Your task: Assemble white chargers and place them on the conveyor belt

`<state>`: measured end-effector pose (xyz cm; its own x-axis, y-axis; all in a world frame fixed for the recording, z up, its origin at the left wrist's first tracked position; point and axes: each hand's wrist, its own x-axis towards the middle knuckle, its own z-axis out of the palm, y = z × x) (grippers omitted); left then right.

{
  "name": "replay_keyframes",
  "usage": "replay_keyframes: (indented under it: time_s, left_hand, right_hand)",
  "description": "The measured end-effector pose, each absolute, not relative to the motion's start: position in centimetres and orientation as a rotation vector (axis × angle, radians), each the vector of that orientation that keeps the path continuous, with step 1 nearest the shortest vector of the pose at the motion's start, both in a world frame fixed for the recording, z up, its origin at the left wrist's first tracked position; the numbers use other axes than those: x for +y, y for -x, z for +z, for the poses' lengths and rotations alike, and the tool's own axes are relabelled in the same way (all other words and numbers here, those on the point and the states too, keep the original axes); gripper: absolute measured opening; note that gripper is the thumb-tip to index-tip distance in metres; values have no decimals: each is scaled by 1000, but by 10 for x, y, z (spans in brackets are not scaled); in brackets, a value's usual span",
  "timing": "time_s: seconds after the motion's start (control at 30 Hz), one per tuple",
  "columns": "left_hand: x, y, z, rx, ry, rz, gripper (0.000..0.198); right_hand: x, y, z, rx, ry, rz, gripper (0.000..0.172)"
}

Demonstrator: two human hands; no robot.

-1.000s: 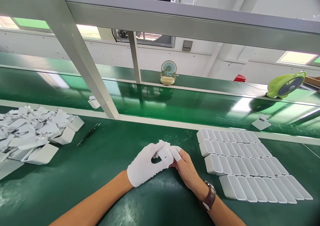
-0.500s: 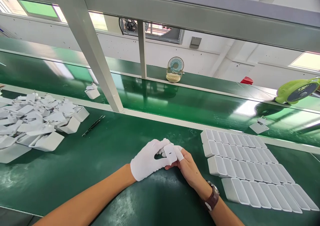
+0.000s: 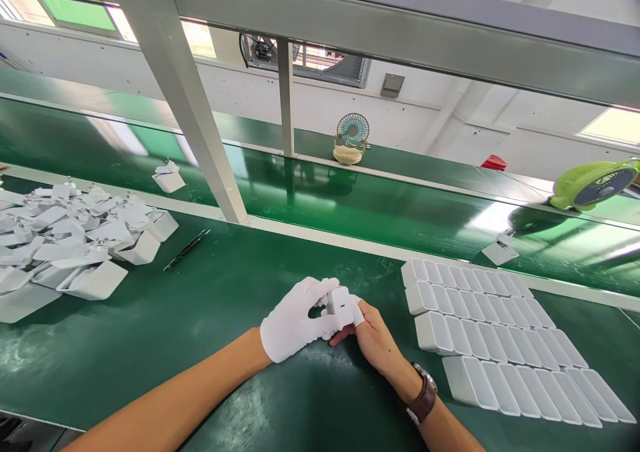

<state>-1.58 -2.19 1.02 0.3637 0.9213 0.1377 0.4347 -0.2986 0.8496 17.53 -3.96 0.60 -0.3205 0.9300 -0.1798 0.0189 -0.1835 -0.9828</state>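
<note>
My left hand (image 3: pixel 300 319), in a white glove, has its thumb and fingers curled around the left side of a small white charger casing (image 3: pixel 343 307) with a dark slot in its face. From the right, my right hand (image 3: pixel 375 335) grips the same casing. White covers sit on some of its fingertips, and a watch (image 3: pixel 424 393) is on that wrist. Both hands are over the green work surface. Part of the casing and several fingertips are hidden behind the glove.
A heap of white casings and parts (image 3: pixel 75 235) lies at left, beside thin dark tweezers (image 3: pixel 187 249). Rows of white casings (image 3: pixel 495 339) stand at right. Behind runs a green belt (image 3: pixel 350 202) carrying white pieces. A slanting metal post (image 3: pixel 200 119) rises at its edge.
The casing has turned slightly in my fingers, so a greyish side now shows left of its slotted face. White pieces on the belt behind have moved left.
</note>
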Motion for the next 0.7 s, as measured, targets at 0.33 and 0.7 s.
replay_keyframes:
  time_s: [0.33,0.7]
  left_hand:
    - [-21,16,3,1170,-1925,860,75]
    - [-21,14,7,1199,-1926,875,69]
  right_hand:
    - [-41,-177,0,-1419,1205,1535,37]
    - [-43,-174,-2,-1407,1167,1550,51]
